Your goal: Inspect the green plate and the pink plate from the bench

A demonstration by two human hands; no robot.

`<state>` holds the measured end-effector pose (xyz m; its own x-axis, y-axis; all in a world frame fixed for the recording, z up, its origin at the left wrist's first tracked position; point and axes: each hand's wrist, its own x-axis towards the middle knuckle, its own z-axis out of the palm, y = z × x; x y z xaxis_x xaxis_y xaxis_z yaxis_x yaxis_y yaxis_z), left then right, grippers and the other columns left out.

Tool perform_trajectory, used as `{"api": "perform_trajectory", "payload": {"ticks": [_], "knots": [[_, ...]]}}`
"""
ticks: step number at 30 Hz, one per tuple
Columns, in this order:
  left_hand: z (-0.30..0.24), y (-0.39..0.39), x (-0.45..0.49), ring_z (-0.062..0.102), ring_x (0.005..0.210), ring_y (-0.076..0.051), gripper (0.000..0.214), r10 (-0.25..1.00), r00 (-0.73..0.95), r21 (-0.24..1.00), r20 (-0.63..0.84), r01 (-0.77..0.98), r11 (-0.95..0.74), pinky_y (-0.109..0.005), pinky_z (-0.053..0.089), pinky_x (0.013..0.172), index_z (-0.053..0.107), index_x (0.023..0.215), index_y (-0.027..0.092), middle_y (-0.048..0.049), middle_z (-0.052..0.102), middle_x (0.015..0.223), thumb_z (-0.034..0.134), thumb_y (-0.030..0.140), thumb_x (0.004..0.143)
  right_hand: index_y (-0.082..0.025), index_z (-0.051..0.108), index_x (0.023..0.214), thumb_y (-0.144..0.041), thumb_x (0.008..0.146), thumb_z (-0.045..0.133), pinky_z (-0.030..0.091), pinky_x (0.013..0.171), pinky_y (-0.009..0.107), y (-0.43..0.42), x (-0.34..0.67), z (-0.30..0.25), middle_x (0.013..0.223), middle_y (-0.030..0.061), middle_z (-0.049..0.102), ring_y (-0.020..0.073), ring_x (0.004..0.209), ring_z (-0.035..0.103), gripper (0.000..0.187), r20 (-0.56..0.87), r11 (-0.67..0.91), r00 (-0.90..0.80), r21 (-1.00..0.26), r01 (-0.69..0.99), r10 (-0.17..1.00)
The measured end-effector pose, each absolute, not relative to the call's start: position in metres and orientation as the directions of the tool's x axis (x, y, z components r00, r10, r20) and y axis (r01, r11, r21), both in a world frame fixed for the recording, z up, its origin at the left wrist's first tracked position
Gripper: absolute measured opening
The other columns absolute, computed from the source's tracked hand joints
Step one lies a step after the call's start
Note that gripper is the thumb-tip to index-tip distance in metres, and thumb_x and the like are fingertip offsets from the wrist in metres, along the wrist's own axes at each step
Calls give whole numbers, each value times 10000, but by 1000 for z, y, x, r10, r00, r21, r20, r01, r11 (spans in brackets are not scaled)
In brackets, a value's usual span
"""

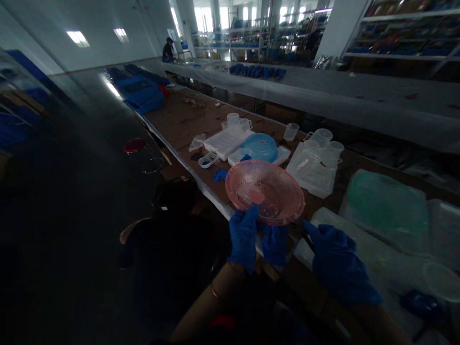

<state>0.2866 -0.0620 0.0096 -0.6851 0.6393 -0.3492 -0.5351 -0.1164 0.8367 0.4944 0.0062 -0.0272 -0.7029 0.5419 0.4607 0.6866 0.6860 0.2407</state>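
Blue gloves cover both my hands: the left hand (251,237) pinches the near rim of a pink translucent plate (266,190) held tilted above the bench (179,122), while my right hand (336,261) sits just beside that rim, curled around a thin dark tool (307,238) I can barely make out. Beyond the plate I see a blue lid (260,146) on a white tray (226,141), clear measuring cups (291,130), bagged clear containers (314,165) and, to my right, a green lid (388,201) under plastic. Further back lie stacked blue trays (140,93).
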Motion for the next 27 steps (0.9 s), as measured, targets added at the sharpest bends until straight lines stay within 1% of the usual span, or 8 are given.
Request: {"api": "perform_trajectory", "payload": {"ticks": [5, 8, 10, 16, 21, 24, 25, 27], "knots": [[10, -66, 285, 510, 505, -99, 387, 648, -682, 847, -339, -521, -106, -229, 338, 447, 637, 717, 180, 24, 616, 603, 880, 479, 685, -162, 761, 1228, -5, 803, 608, 428, 614, 330, 2, 493, -30, 886, 116, 635, 264, 745, 565, 478, 449, 689, -701, 225, 689, 554], [10, -68, 284, 512, 499, -99, 359, 643, -686, 855, -341, -510, -91, -232, 362, 455, 617, 711, 186, 33, 600, 593, 857, 452, 691, -197, 715, 1327, 18, 804, 603, 430, 660, 331, -2, 499, -39, 1022, 133, 644, 273, 824, 548, 576, 381, 670, -687, 202, 715, 618], [11, -69, 284, 505, 490, -95, 330, 638, -690, 865, -341, -496, -74, -233, 390, 472, 621, 726, 184, 37, 596, 586, 831, 438, 706, -182, 684, 1362, 36, 786, 591, 435, 686, 343, -3, 502, -40, 1081, 152, 637, 281, 863, 538, 624, 368, 677, -704, 226, 701, 607], [13, -68, 284, 460, 450, -85, 307, 657, -675, 888, -337, -460, -17, -233, 371, 458, 587, 693, 188, 35, 563, 554, 752, 447, 713, -99, 682, 1227, 71, 714, 567, 448, 669, 387, -2, 498, -18, 1030, 182, 635, 294, 809, 542, 552, 468, 715, -754, 307, 628, 461], [8, -65, 285, 500, 456, -114, 345, 644, -673, 898, -363, -437, 49, -239, 338, 452, 556, 664, 199, 8, 572, 536, 735, 494, 667, -83, 708, 1251, -8, 821, 580, 383, 586, 370, -14, 494, -13, 916, 156, 622, 321, 747, 572, 455, 400, 671, -756, 359, 649, 518], [4, -65, 285, 515, 487, -117, 384, 644, -673, 899, -364, -435, 53, -232, 342, 469, 543, 661, 203, 3, 579, 548, 762, 518, 637, -118, 763, 1123, -44, 899, 546, 414, 610, 358, -27, 487, -18, 915, 150, 665, 286, 752, 630, 320, 346, 636, -663, 207, 744, 664], [2, -65, 285, 524, 499, -120, 399, 645, -671, 899, -365, -435, 56, -232, 353, 474, 542, 664, 203, 1, 585, 559, 773, 527, 632, -134, 769, 1093, -66, 926, 540, 432, 629, 351, -31, 483, -18, 935, 147, 687, 272, 763, 652, 291, 267, 595, -601, 112, 796, 753], [-1, -66, 285, 534, 516, -121, 424, 648, -674, 904, -355, -424, 55, -234, 382, 485, 556, 674, 198, 2, 591, 576, 794, 547, 633, -175, 762, 1140, -152, 977, 542, 438, 638, 337, -35, 474, -15, 980, 130, 723, 257, 764, 681, 274, 10, 423, -424, -91, 901, 906]]}}
